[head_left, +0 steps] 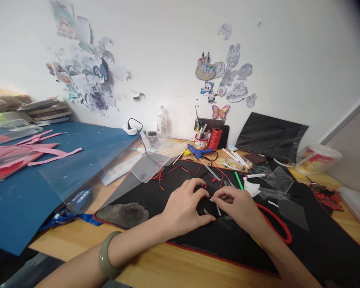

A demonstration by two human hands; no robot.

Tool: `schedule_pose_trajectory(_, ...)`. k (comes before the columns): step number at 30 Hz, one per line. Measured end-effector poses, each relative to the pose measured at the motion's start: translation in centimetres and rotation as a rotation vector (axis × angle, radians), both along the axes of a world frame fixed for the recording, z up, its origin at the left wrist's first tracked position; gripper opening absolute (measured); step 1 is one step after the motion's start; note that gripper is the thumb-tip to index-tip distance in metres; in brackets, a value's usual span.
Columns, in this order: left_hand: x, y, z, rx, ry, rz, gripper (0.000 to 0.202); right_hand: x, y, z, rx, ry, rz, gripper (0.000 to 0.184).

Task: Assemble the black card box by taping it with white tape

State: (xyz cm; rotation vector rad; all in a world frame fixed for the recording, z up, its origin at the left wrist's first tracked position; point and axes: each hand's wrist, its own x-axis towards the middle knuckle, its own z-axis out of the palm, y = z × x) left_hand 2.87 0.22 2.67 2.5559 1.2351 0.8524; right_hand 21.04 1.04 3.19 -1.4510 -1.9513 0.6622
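Note:
My left hand [183, 208] hovers over the black mat [207, 242], its fingers curved and its thumb held apart, with nothing visible between them. Close beside it, my right hand [240, 206] pinches a tiny white piece [211, 200] between thumb and fingertips. Below the fingers lies a thin pale strip [219, 211]. Whether the left fingertips touch anything is hard to make out. Crumpled white tissue [252, 187] and a green marker [239, 181] lie just past the right hand. A thick red loop [285, 234] is partly hidden by the right forearm.
A blue glue gun [199, 152] rests at the mat's far edge, near a pen cup [201, 142] and a red thread spool [215, 139]. Clear plastic sheets [294, 215] lie at right. Red cord [160, 176] trails behind the left hand. A blue board [87, 144] covers the left.

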Motion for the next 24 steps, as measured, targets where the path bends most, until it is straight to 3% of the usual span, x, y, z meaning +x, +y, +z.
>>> schedule_pose_trajectory(24,0.01,0.01,0.21,-0.012,-0.002,0.002,0.044,0.29,0.2,-0.12,-0.116,0.069,0.032,0.008)
